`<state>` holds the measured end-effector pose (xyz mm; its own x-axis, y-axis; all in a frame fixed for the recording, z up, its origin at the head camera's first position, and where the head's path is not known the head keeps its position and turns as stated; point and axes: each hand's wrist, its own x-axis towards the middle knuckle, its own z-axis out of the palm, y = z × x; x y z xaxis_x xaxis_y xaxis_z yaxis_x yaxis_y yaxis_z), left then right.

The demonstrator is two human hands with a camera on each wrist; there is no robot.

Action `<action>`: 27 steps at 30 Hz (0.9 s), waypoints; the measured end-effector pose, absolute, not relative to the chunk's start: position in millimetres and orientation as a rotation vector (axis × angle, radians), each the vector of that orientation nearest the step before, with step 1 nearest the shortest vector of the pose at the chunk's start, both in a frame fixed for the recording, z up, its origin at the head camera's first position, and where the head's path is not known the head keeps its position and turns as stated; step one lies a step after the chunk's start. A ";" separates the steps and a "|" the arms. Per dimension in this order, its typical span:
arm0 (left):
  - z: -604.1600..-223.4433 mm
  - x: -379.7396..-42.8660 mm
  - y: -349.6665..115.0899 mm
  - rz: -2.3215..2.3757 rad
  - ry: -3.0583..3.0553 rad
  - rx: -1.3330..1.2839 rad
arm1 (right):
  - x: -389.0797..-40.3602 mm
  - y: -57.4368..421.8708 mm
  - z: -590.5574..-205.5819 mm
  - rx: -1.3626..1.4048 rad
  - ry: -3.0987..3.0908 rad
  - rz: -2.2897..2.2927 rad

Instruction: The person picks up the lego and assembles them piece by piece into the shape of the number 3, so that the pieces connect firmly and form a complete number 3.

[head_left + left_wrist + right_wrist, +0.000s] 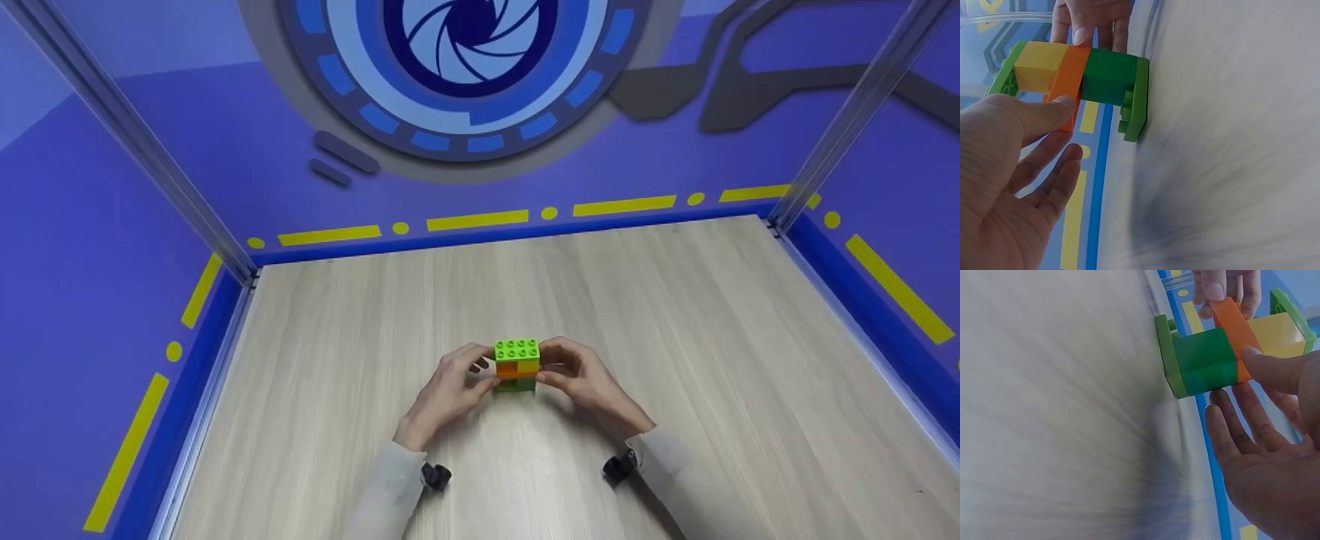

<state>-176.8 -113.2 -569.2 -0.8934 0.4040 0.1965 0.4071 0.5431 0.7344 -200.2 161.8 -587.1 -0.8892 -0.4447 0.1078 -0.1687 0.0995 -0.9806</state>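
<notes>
A stack of toy building bricks (517,367) stands upright on the table between both hands. On top lies a lime green plate (517,349) with studs facing up. Below it come a yellow brick (1040,66), an orange plate (1068,79), a dark green brick (1109,76) and a light green base plate (1140,98). The yellow and dark green bricks sit toward the right, so the left side has gaps. My left hand (452,381) pinches the left end of the orange plate. From the opposite side, my right hand (589,375) holds that plate's right end, thumb nearest me.
The wood-grain table (360,337) extends around the stack. A blue-purple patterned wall (210,142) rises behind it, with metal corner posts (142,142) at the sides. Black wrist cameras (436,476) sit on both grey sleeves (386,487).
</notes>
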 end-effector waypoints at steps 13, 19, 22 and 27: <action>-564.2 -183.5 -112.5 -1.381 -2.677 -0.749 | -203.7 162.1 -575.9 -0.511 2.199 -1.866; -565.0 -185.5 -109.6 -1.450 -2.623 -0.753 | -206.9 161.4 -574.9 -0.483 2.207 -1.893; -565.7 -186.0 -107.0 -1.479 -2.598 -0.746 | -206.6 160.7 -575.0 -0.452 2.201 -1.914; -567.3 -187.5 -102.2 -1.477 -2.562 -0.739 | -205.9 160.4 -574.3 -0.467 2.197 -1.924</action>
